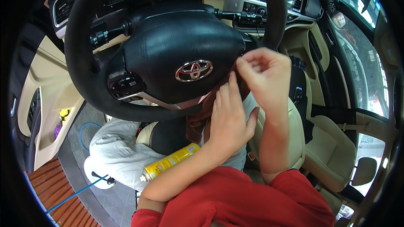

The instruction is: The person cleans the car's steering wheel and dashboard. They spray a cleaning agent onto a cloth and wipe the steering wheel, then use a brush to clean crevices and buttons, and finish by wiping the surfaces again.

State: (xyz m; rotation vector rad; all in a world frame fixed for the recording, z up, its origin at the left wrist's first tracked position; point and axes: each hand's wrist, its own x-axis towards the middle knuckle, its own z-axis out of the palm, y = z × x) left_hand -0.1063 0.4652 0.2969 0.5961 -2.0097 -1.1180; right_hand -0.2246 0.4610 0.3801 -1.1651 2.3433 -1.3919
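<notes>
A dark steering wheel (82, 78) with a Toyota emblem (194, 71) on its black leather-look centre pad (186, 44) stands before me. Flat against brown soft material (206, 107) at the wheel's lower right lies my left hand (228, 116), fingers pointing up and thumb spread aside. The material also hangs below the rim; my hands partly hide it, so whether it is a cloth or a cover is unclear. Beside the right spoke, my right hand (266, 74) is raised, its thumb and forefinger meeting close to the wheel pad. Anything thin between those fingertips is too small to tell.
A yellow spray can (170, 160) lies by my left forearm, over pale grey fabric (123, 151). Control stalks (243, 17) flank the wheel column. The open door's pocket (61, 126) holds yellow and purple items. A blue line (77, 194) crosses the slatted floor (53, 183).
</notes>
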